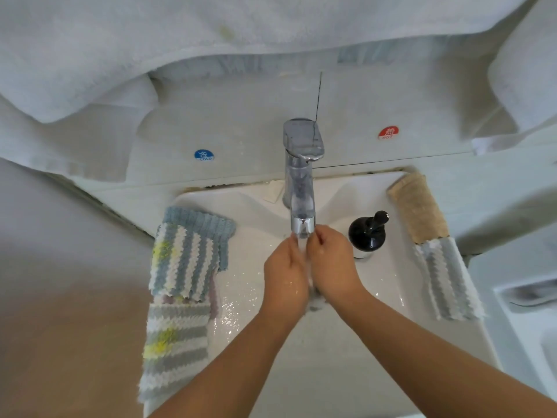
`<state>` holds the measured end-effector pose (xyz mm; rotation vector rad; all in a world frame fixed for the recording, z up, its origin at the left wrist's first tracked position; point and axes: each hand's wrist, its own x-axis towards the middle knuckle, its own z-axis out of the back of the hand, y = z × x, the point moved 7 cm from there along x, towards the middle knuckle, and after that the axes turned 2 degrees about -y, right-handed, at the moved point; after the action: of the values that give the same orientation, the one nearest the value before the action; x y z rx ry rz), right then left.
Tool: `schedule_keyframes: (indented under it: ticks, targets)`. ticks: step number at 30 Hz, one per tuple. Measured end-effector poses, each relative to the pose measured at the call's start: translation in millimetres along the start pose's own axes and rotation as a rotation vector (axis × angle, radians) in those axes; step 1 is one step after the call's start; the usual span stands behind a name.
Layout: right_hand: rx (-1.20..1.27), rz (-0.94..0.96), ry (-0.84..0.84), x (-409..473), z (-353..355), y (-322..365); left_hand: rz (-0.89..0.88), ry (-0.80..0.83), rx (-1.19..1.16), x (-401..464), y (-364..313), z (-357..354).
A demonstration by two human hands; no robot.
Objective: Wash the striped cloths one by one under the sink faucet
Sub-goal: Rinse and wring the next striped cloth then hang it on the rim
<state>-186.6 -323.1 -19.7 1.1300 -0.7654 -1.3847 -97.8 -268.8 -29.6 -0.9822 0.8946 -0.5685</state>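
Water is running from the chrome faucet (303,220) at twelve o'clock of the white sink (388,285) as you are pressing both hands together beneath the stream. Your left hand (286,279) and right hand (331,263) are curling around a small wet cloth (315,301), of which only a grey-white scrap is showing between the palms at their lower edge. Striped cloths (180,260) are lying stacked on the sink's rim at nine o'clock, blue-and-white over grey-and-white with yellow marks. Another striped cloth (446,282) is draping over the rim at three o'clock, just below a beige cloth (419,206). Beside your right hand, a black soap dispenser (367,232) is standing upright.
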Motion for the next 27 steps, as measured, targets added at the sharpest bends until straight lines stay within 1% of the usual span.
schedule_keyframes:
  ticks: [2, 4, 5, 7, 9, 10, 13, 14, 16, 18, 20, 22, 23, 25, 27]
  targets:
    - [0.023, -0.015, 0.025, -6, -4, -1, 0.004, -0.056, 0.015, 5, -2, 7]
    - [0.038, 0.003, 0.091, -25, -11, -1, 0.029, -0.139, -0.032, 17, -2, 18]
    - [0.037, 0.019, 0.106, -28, -12, 0, 0.038, -0.139, -0.050, 17, -1, 19]
    - [0.000, 0.016, 0.056, -16, -5, 0, 0.031, -0.083, -0.058, 9, -1, 10]
    - [0.025, -0.027, -0.008, 0, 2, -2, 0.015, -0.038, 0.001, 2, -2, 1]
    - [0.053, -0.041, -0.007, 0, 2, -4, 0.010, -0.040, 0.022, 3, -3, 2]
    - [0.131, -0.063, 0.112, -21, -9, -4, -0.015, -0.110, 0.022, 14, -9, 14]
    - [0.114, -0.044, 0.129, -23, -9, -3, -0.024, -0.101, 0.011, 14, -9, 14]
    - [0.010, -0.009, 0.052, -9, -2, -1, -0.030, -0.028, 0.014, 8, -7, 6]
    - [-0.017, -0.032, 0.000, 5, 4, -1, 0.004, 0.016, 0.058, 5, -4, -1]
    - [-0.027, -0.010, 0.058, -3, -2, 1, -0.017, -0.043, 0.097, 14, -6, 7]
    - [-0.015, 0.000, 0.160, -20, -13, 2, -0.017, -0.091, 0.033, 20, -5, 16]
    - [-0.032, 0.013, 0.167, -21, -14, 2, -0.018, -0.083, 0.019, 19, -3, 16]
    - [-0.103, 0.010, 0.078, -6, -6, 0, -0.011, -0.026, 0.034, 9, -2, 8]
    - [-0.073, -0.015, 0.030, 5, -2, -3, -0.003, -0.011, 0.059, 4, -1, 3]
